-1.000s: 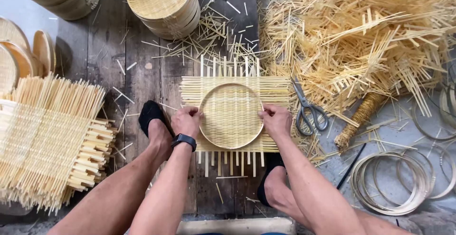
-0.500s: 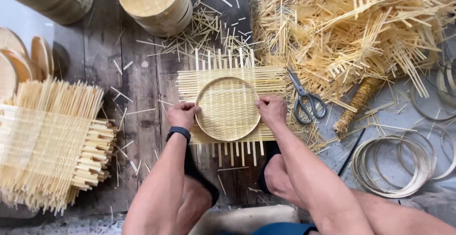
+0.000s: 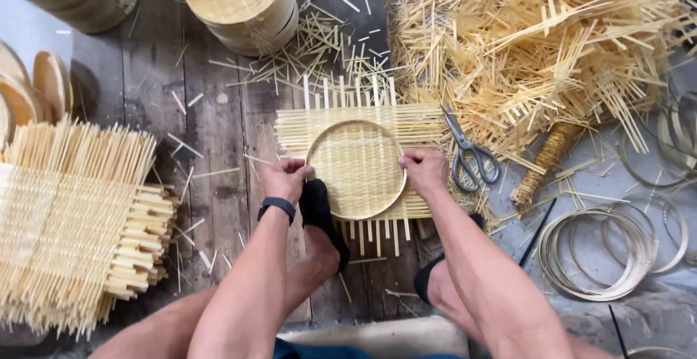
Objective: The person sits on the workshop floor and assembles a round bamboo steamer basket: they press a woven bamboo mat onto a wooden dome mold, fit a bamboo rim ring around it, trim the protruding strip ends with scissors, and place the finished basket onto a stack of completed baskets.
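A round bamboo hoop (image 3: 356,123) lies pressed onto a square woven bamboo mat (image 3: 421,123) on the dark plank floor. My left hand (image 3: 284,179), with a black watch on the wrist, grips the hoop's left rim. My right hand (image 3: 423,172) grips its right rim. Loose strip ends stick out of the mat on all sides. A foot in a black sock (image 3: 323,217) rests on the mat's lower left corner, just under my left hand. Another socked foot (image 3: 430,275) sits below the mat.
Scissors (image 3: 468,152) lie right of the mat. A big heap of bamboo strips (image 3: 544,47) fills the upper right. Thin hoops (image 3: 602,254) lie lower right. Stacked woven mats (image 3: 65,221) sit at left, finished round trays (image 3: 243,3) at top.
The view has shifted and my knees have come up. My left foot has moved onto the mat's lower left corner. Both hands stay on the hoop's rim.
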